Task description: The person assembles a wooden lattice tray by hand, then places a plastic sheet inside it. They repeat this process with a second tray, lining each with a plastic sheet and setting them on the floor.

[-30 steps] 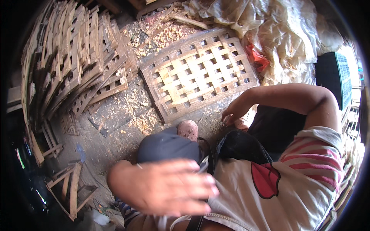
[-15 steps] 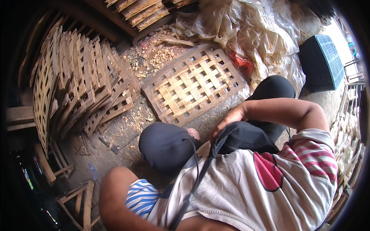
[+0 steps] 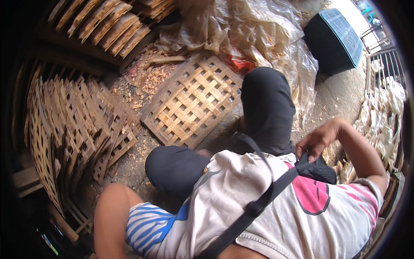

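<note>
At my right hip, my right hand (image 3: 317, 139) is closed on a small black bag (image 3: 321, 169) with its fingertips at the bag's upper edge. A wide black strap (image 3: 254, 207) runs from the bag across my shirt. My left elbow (image 3: 113, 196) is bent at the lower left, and the left hand is out of the picture. On the floor beyond my knees lies a rectangular woven slat tray (image 3: 192, 101) with a wooden frame, nearest to my bent legs, and neither hand touches it.
Similar woven trays (image 3: 71, 121) lean in a stack at the left. Loaded racks (image 3: 108, 26) stand at the upper left, above scattered crumbs (image 3: 140, 86). Crumpled clear plastic sheeting (image 3: 258, 34) lies ahead, with a dark blue crate (image 3: 334, 41) beyond it at the right.
My right hand has moved right, from between my knees to my right hip, and the black bag has shifted there too. My body has turned, and the right knee now stands higher.
</note>
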`<state>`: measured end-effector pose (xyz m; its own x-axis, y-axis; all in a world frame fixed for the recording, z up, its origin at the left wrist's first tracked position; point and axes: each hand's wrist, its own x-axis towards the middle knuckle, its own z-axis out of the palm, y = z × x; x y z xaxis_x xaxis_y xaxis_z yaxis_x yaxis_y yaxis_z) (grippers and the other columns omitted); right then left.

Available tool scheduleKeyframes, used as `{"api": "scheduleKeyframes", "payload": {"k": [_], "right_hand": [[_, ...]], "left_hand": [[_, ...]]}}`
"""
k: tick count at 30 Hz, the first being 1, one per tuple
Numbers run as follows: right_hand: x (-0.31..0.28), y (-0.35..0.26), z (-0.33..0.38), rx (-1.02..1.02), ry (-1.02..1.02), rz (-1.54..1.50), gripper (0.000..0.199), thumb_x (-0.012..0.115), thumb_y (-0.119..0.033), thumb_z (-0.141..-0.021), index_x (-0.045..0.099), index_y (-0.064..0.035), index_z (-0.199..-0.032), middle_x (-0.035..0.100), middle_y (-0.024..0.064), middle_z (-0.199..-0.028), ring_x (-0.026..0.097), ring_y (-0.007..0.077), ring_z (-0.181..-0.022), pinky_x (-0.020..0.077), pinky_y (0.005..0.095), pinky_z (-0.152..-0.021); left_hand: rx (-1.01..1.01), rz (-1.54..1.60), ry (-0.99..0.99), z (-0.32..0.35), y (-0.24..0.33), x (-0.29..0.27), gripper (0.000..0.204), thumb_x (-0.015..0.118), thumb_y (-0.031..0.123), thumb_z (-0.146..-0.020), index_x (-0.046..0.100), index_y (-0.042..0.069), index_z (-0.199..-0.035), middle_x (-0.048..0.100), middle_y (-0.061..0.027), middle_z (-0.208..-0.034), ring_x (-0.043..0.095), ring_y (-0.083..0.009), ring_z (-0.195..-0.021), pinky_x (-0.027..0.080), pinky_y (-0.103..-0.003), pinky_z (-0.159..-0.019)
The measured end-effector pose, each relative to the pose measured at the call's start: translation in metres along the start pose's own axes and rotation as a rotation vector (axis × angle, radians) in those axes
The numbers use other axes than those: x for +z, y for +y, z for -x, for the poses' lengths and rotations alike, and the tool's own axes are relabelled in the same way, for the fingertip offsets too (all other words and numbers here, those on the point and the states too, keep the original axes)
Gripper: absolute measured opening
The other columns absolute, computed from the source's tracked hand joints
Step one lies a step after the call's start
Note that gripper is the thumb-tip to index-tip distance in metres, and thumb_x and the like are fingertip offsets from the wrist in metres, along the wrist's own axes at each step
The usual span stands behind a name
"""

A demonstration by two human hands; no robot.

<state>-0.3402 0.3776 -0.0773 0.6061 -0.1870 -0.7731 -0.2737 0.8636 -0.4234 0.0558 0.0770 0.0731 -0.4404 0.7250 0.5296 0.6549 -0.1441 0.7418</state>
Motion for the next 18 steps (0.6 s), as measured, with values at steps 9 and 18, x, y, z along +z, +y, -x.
{"api": "scheduleKeyframes", "payload": {"k": [9,18], "right_hand": [[0.14,0.192,-0.103,-0.014,-0.331,-0.844,0.05,0.067,-0.032,-0.094,0.051,-0.01,-0.137,0.062,0.0124,-0.122,0.059,0.0242,-0.117,0.053,0.0426,-0.095],[-0.011,0.284,-0.166,0.582,0.057,-0.435,0.051,0.057,-0.041,-0.097,0.055,-0.0123,-0.138,0.067,0.0228,-0.121,0.065,0.0327,-0.114,0.0547,0.0481,-0.094]], "left_hand": [[0.159,0.596,-0.255,-0.033,-0.219,-0.061,0.036,0.06,0.035,-0.096,0.055,0.007,-0.074,0.049,-0.0068,-0.071,0.052,-0.0304,-0.075,0.035,-0.041,-0.073],[0.204,0.546,-0.451,-0.076,-0.291,-0.077,0.03,0.067,0.035,-0.091,0.06,0.007,-0.081,0.057,-0.0063,-0.077,0.054,-0.0301,-0.08,0.039,-0.042,-0.078]]}}
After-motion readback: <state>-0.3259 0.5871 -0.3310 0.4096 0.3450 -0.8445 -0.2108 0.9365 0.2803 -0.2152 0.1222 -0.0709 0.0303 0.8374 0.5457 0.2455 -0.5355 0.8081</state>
